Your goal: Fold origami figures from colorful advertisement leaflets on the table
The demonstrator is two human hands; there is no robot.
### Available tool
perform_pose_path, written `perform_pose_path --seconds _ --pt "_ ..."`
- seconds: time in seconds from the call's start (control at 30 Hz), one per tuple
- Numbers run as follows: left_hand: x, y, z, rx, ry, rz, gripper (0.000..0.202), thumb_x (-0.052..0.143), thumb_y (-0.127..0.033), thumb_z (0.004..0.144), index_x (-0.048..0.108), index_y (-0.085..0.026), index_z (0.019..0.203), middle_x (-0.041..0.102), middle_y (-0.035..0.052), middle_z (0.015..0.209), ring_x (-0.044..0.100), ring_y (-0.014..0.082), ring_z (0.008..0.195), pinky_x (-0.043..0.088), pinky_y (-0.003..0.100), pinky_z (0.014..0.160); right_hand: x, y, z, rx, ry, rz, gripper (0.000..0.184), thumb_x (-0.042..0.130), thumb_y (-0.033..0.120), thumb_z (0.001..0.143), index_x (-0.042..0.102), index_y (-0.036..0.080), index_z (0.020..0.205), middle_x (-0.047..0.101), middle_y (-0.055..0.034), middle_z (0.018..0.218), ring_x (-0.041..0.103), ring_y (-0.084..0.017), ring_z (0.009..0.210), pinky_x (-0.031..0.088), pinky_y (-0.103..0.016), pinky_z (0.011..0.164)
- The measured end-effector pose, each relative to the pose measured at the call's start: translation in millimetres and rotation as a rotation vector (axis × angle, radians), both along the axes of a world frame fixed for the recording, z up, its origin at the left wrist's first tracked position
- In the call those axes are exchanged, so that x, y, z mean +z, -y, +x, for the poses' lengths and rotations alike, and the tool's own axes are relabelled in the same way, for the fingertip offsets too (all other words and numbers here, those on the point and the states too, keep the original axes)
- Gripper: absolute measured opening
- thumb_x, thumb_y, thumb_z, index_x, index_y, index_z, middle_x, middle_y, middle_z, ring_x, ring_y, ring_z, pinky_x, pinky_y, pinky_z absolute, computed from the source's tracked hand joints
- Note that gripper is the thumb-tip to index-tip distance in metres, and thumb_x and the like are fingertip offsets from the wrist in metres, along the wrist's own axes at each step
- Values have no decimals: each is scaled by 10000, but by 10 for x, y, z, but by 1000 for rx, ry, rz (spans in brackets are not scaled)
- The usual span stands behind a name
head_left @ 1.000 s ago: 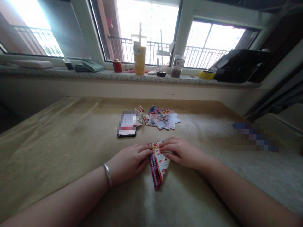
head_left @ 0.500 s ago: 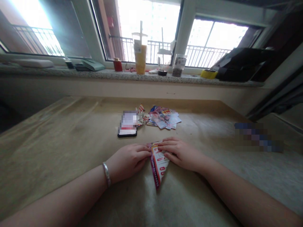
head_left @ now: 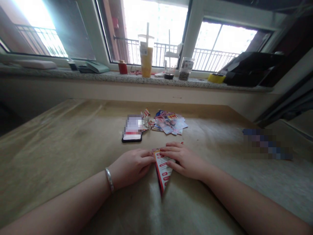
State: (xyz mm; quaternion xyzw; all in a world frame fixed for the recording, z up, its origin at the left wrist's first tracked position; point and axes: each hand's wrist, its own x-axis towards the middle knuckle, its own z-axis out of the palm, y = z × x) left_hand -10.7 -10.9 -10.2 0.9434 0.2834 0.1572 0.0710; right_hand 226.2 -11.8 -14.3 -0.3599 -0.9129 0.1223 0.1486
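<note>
A printed paper leaflet (head_left: pixel 162 171), red and white, lies folded into a narrow triangle on the tan table (head_left: pixel 61 143), its tip pointing toward me. My left hand (head_left: pixel 132 164), with a silver bracelet at the wrist, presses its left edge with the fingertips. My right hand (head_left: pixel 184 158) lies flat over its upper right part, fingers extended across the top. Both hands touch the leaflet and pin it to the table.
A dark phone (head_left: pixel 132 129) lies beyond the hands, beside a crumpled paper piece (head_left: pixel 146 119) and a loose pile of colourful leaflets (head_left: pixel 170 123). On the stone windowsill (head_left: pixel 73 75) stand a tall drink cup (head_left: pixel 146 57), a red can (head_left: pixel 122 68), a jar (head_left: pixel 184 68) and yellow tape (head_left: pixel 216 77).
The leaflet's purple left flap has been folded in, leaving a narrower triangle. My right fingers slid left across its top. The left hand stayed nearly still.
</note>
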Motion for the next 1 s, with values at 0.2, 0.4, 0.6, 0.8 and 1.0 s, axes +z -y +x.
perform_pose_path --seconds 0.2,0.4,0.6,0.8,1.0 --pt "-15 -1 1 17 -40 27 289 414 -150 869 622 -200 1063 656 64 967 612 181 878 518 313 786 -26 -11 -35 -7 15 8 396 438 360 917 543 228 1275 557 -39 1307 443 -241 1221 362 -429 1045" --pt "-39 -20 1 10 -16 25 298 422 -142 865 633 -203 1068 649 64 1022 604 180 905 515 319 808 -28 -16 -49 -13 25 22 398 431 362 920 547 208 1268 550 -42 1313 441 -234 1213 361 -409 1047" --pt "-54 -22 -11 59 -5 19 295 445 -154 868 635 -219 1084 641 63 1048 595 185 926 508 328 822 -49 -23 -50 3 11 55 388 446 355 911 559 205 1252 567 -51 1289 458 -237 1198 375 -411 1035" --pt "-42 -27 -4 82 15 19 278 448 -169 879 648 -211 1067 653 64 1012 598 183 911 506 324 814 -35 -13 -59 -5 12 63 384 458 341 904 565 202 1245 575 -61 1278 471 -233 1190 384 -411 1029" --pt "-45 -35 7 91 26 41 261 450 -183 882 666 -198 1028 650 68 963 598 160 865 505 285 779 -47 -18 -55 -5 8 77 378 467 331 899 568 214 1244 588 -71 1261 481 -238 1184 398 -429 1010"
